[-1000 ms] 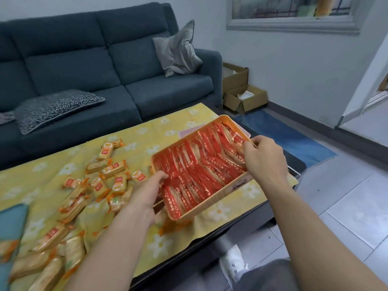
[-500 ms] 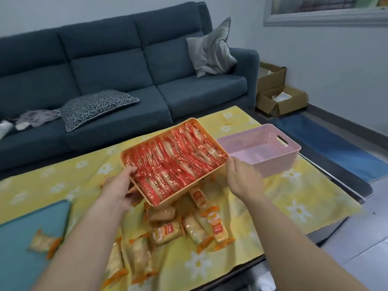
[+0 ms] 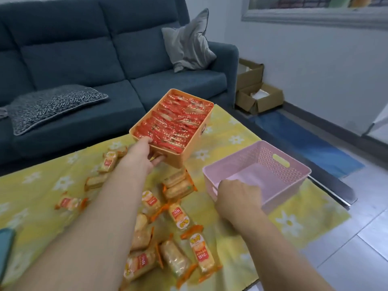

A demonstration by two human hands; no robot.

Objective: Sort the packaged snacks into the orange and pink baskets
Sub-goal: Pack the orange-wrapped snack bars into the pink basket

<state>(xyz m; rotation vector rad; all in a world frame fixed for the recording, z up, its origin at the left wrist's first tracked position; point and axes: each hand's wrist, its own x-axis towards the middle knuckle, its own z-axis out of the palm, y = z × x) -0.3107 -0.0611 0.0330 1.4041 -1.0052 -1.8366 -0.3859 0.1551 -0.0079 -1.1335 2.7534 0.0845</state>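
On the yellow flower cloth (image 3: 42, 185), many pale snack packs (image 3: 180, 259) are seen lying loose, from 9 o'clock round to 6 o'clock of the orange basket (image 3: 189, 152). That basket is held at its near corner by the left hand (image 3: 142, 156). The thumb is laid over the rim and the fingers are curled under the bottom. The basket is packed full of red snack packs (image 3: 172, 124). It cannot be told if its far end is resting on the cloth. At about 4 o'clock of it, a little apart, the pink basket (image 3: 294, 171) is found, and nothing is seen inside it. Its near rim is gripped by the right hand (image 3: 237, 198), with the fingers curled over the edge. A spill could be caused here. The full basket is held by one corner only, so it might be tipped, and red packs could be mixed back in with the pale ones. If the pink basket is dragged, the cloth could be bunched up. Pale packs at 6 o'clock could then be knocked off the table edge.
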